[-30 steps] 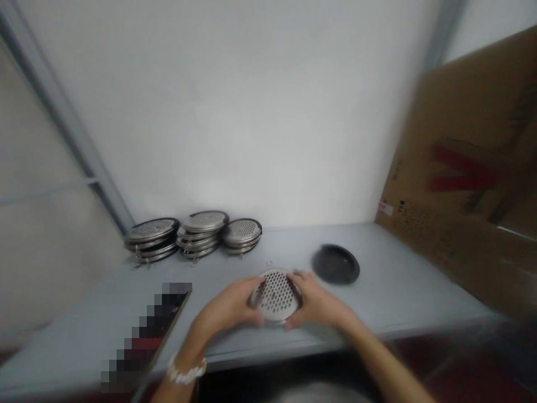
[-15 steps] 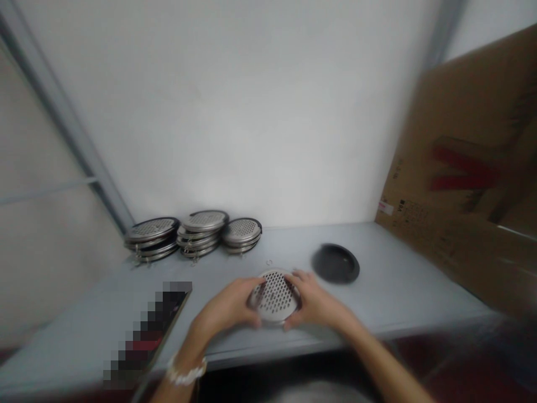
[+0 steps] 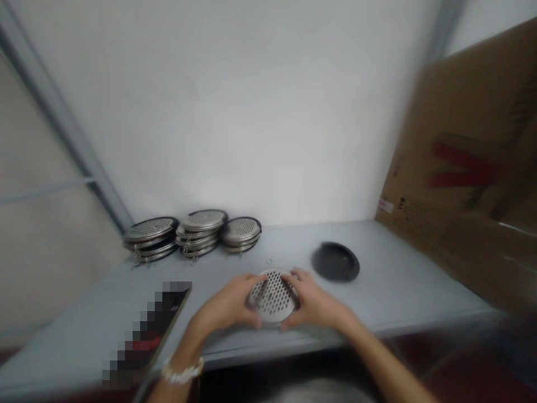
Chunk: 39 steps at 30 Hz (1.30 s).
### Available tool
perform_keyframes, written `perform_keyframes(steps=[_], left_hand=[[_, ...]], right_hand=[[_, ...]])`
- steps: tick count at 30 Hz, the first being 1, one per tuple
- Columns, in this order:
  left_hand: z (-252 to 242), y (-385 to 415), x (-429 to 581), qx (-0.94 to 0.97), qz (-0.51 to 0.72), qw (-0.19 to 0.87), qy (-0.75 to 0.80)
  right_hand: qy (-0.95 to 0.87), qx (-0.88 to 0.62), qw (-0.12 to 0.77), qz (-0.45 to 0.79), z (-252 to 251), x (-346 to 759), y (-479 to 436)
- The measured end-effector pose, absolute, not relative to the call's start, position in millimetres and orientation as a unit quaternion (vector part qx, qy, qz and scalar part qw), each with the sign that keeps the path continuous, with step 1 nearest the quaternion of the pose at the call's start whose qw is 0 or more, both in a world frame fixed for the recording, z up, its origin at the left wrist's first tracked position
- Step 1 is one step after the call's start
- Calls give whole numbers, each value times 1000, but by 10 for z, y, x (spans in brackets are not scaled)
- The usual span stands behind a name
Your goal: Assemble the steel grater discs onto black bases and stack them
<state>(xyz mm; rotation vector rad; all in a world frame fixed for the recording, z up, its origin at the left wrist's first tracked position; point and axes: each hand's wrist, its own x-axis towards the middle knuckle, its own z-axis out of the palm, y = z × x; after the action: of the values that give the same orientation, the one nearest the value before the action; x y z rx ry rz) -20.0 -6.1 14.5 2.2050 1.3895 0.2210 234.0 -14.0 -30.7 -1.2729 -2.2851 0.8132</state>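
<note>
A round metal disc with many holes (image 3: 274, 296) lies near the table's front edge, between my two hands. My left hand (image 3: 237, 302) grips its left rim, thumb at the front and fingers over the top. On the opposite rim my right hand (image 3: 308, 299) holds it the same way, its fingertips resting on the perforated face. Just behind the disc is a small ring (image 3: 269, 261). A dark round dish (image 3: 335, 262) lies on the table behind my right hand.
Stacks of similar perforated discs (image 3: 201, 232) stand at the back left of the grey table (image 3: 390, 280). A pixelated dark flat object (image 3: 163, 319) lies at the left front. A large cardboard box (image 3: 453, 184) rises on the right, and a pale wall stands behind.
Both hands keep their hold on the disc. The fingers of my right hand have shifted slightly left over its face.
</note>
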Motion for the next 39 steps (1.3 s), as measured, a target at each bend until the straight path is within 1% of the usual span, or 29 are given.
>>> perform_keyframes(steps=[8, 12, 16, 19, 27, 31, 33, 35, 37, 39], left_hand=[[111, -74, -169, 814, 70, 256, 517], [128, -88, -141, 810, 71, 256, 523], [138, -100, -116, 811, 59, 248, 527], [82, -88, -120, 817, 62, 239, 521], [-43, -40, -152, 822, 67, 229, 516], [26, -53, -193, 818, 68, 237, 519], [84, -78, -222, 816, 68, 243, 520], [138, -112, -236, 814, 71, 248, 521], [174, -145, -218, 811, 76, 246, 525], [183, -171, -160, 810, 74, 243, 529]], right_hand=[[-828, -455, 186, 268, -297, 2350, -148], [-835, -470, 149, 245, -343, 2265, -189], [-822, -517, 100, 218, -374, 2086, -298], [-817, -533, 81, 205, -348, 2003, -370], [-825, -522, 87, 200, -344, 2024, -393], [-837, -490, 126, 208, -275, 2243, -248], [-813, -533, 172, 159, -217, 2449, -113], [-746, -628, 204, 82, -189, 2699, 38], [-666, -716, 208, 19, -211, 2959, 172], [-612, -768, 189, -7, -271, 3196, 264]])
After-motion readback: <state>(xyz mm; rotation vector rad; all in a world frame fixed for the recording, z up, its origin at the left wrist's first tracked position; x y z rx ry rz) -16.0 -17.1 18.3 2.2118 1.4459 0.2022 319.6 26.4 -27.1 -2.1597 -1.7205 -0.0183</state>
